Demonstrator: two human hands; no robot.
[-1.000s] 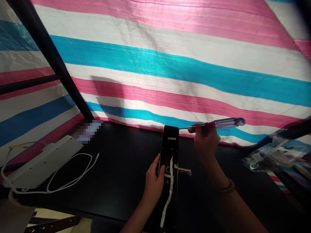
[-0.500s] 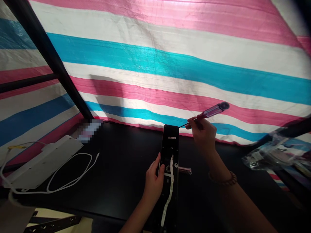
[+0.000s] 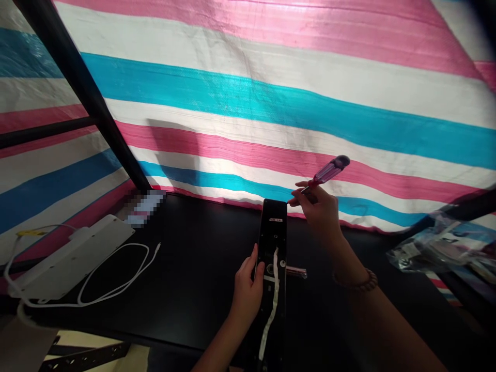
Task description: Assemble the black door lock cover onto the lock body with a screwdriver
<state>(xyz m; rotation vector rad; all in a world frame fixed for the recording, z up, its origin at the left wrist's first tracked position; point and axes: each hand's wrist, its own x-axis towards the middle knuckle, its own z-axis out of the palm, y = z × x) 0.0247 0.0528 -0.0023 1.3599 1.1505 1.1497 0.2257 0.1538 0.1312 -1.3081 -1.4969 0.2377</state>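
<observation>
A long black panel (image 3: pixel 276 211) with a small white label, screw holes and a white-wrapped cable (image 3: pixel 275 294) lies lengthwise before me; its kind is not clear. My left hand (image 3: pixel 248 287) holds its left edge, thumb on top and fingers along the side. In my right hand (image 3: pixel 320 209) is a screwdriver (image 3: pixel 331 169) with a clear purplish handle, pinched low near the shaft and tilted up to the right. Its tip is at the panel's far right corner, though contact is hard to make out. A shiny bar (image 3: pixel 296 272) sticks out from the panel's right side.
The black table (image 3: pixel 186 279) carries a white box (image 3: pixel 73 258) with a looped white cable (image 3: pixel 145 268) on the left. Clear plastic bags (image 3: pixel 430 243) lie at the right. A striped sheet (image 3: pixel 232 103) hangs behind, and a black frame post (image 3: pixel 89 98) stands at left.
The screwdriver handle has swung left and slightly up, and my right hand has shifted a little left with it. My left hand keeps its hold on the panel.
</observation>
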